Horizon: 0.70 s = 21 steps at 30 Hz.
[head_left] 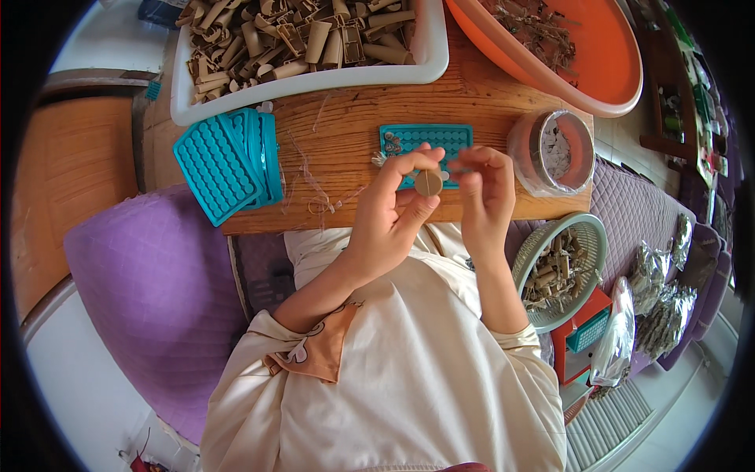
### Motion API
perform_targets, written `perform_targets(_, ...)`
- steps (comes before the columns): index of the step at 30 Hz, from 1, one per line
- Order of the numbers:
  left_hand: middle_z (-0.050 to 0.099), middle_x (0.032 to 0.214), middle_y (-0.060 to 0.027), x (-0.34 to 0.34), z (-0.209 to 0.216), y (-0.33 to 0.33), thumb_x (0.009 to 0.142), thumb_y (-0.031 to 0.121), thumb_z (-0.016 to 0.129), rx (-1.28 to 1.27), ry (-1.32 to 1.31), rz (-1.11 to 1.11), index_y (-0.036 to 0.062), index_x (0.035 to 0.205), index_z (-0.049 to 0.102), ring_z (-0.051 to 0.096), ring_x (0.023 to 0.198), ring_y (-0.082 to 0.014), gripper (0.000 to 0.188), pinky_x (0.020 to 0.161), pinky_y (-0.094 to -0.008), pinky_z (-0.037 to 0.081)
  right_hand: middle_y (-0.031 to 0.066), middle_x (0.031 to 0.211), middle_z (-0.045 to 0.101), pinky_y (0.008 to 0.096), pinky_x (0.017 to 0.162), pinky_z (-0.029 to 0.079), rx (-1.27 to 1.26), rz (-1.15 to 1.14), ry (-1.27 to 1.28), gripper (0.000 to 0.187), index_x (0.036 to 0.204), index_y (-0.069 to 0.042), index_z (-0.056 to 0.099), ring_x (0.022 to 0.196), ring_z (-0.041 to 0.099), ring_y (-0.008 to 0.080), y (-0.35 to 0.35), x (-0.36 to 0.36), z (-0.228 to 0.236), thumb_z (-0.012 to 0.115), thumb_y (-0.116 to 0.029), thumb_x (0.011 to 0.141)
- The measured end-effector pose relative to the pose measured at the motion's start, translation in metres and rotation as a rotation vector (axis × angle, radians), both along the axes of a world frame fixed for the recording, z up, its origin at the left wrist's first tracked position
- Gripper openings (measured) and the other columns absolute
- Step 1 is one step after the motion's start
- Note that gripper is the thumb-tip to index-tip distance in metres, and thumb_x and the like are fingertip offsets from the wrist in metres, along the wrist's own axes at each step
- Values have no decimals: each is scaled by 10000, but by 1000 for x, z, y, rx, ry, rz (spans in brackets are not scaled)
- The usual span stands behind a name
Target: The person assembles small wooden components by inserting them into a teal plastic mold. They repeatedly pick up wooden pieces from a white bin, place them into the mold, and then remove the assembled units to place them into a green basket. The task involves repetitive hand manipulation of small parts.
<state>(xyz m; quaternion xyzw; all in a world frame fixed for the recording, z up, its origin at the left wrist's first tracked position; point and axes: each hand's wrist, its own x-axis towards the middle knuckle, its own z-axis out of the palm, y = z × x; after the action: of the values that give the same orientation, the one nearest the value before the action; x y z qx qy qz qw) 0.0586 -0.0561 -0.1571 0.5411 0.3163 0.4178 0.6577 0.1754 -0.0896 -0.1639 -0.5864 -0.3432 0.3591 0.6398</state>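
Observation:
My left hand (389,206) pinches a tan plastic piece (429,183) between thumb and fingers. Its round end faces up and carries a thin line across the middle. Close beside it on the right is my right hand (489,189), fingers bent. Motion smears its fingertips, so whether they hold anything small is unclear. Behind both hands a teal tray (429,132) with round pockets lies on the wooden table (346,149). A few small metallic bits (391,143) sit in the tray's left part; my hands hide some of it.
A white bin (314,85) full of tan plastic pieces stands at the far left. Stacked teal trays (224,165) lie below it. An orange basin (621,75), a plastic-lined round tub (543,181) and a green basket (599,244) of parts are on the right.

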Motion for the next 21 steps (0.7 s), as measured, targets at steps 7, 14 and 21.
perform_targets(7,455,1095,-137,-2,-11,-7,651,6,671,678,184,0,73,953,532,372,1157,-322,339,898,-405,376,78,901,550,291,746,455,-197,477,1218,459,1051,-24,476,811,553,165,-14,1,4,362,-435,882)
perform_targets(14,411,1162,-114,4,-1,-7,605,439,737,-57,-124,-161,27,1218,322,398,1103,-215,848,887,-340,352,41,869,470,261,736,385,51,451,489,389,966,-38,459,813,468,136,-17,-6,16,444,-413,861)
perform_targets(21,478,1024,-122,20,22,-5,640,339,687,89,106,-290,3,1091,430,495,926,-195,618,800,-285,394,7,763,431,216,603,352,-101,206,-11,481,894,-44,439,677,413,90,-37,-9,23,461,-517,810)
